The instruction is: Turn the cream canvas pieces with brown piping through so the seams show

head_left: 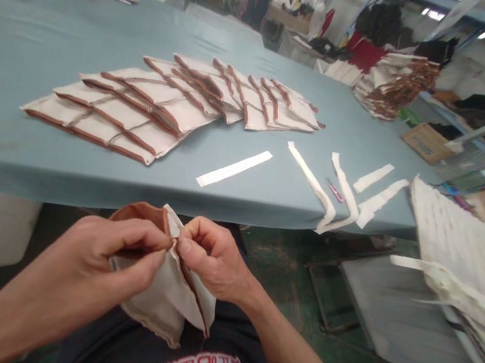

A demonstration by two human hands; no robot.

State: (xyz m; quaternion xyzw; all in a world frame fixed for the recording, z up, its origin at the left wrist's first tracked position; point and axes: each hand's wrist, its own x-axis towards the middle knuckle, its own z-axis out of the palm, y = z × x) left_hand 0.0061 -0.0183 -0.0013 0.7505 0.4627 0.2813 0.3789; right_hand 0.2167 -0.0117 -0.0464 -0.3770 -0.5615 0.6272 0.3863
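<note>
Between my hands, above my lap and in front of the table edge, hangs a cream fabric piece (162,297) with brown edging and a brown inside. My left hand (120,254) pinches its upper edge between thumb and forefinger. Close beside it, my right hand (207,256) pinches the same edge, the fingertips of both hands nearly touching. What lies right under the fingertips is hidden. Similar cream pieces with brown trim (130,105) lie overlapped in a fanned row on the table.
The table (242,181) has a blue-grey cover. White strips (234,168) and a small pinkish tool (335,190) lie near its front edge. A stack of cream and brown fabric (395,86) sits at the far right, near a cardboard box (428,143). A board with white strips (464,259) stands at right.
</note>
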